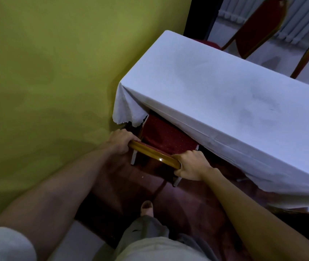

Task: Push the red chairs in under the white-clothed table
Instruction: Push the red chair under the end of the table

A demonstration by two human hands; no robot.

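A yellow-green wall fills the left of the scene, meeting the near left corner of a long tabletop draped in a white cloth that runs away to the right. Against the wall, the person's left hand is curled over the left end of a red chair's gold-coloured top rail, fingers wrapped over its far side. The chair's patterned red seat lies partly beneath the hanging edge of the cloth at the table's near left corner, its pale rear legs standing on a dark reddish floor. The right hand is clenched around the right end of the same rail, thumb on the near side. Both forearms reach forward from the near edge, above a trouser leg and one foot. On the far side of the tabletop, at upper right, a second red chair with a gold frame stands apart from the table, and the frame of another shows just right of it.
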